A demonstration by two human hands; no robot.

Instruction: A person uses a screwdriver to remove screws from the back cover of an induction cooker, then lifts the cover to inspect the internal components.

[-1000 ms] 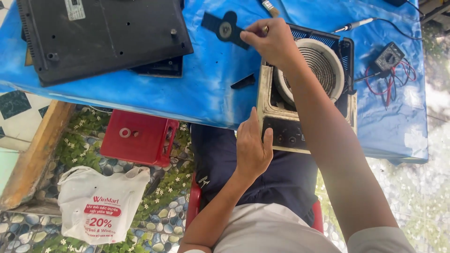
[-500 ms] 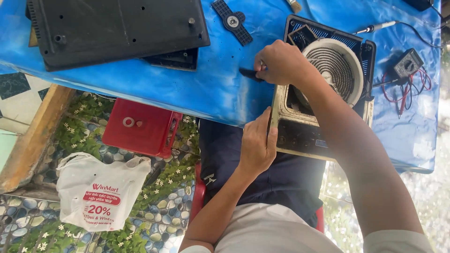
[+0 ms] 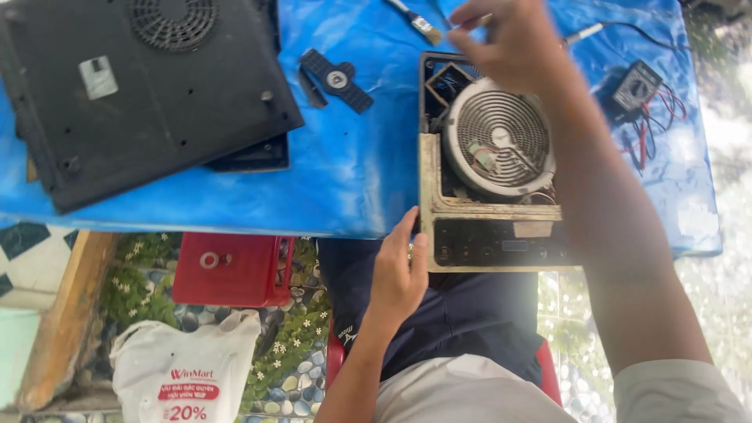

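Blue tabletop [image 3: 368, 188]: opened cooker [image 3: 489, 196], coil [image 3: 501, 141] exposed. Left hand [image 3: 399, 274] lies open against its corner; right hand [image 3: 509, 43] hovers above, fingers pinched, contents unclear. Judged mid-disassembly.

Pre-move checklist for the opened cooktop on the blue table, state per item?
1. Cooktop steadied: ok, left hand rests against its near left corner.
2. Cooktop fully on the table: not ok, its front panel overhangs the near edge, above the lap.
3. Coil exposed and reachable: ok, top cover is off and the spiral shows.
4. Right hand grip: cannot tell, fingers are pinched above the far edge of the cooktop, but what they hold is blurred.
5. Meter within reach: ok, it lies right of the cooktop with its leads beside it.
6. Brush out of the way: ok, it lies apart at the far edge.
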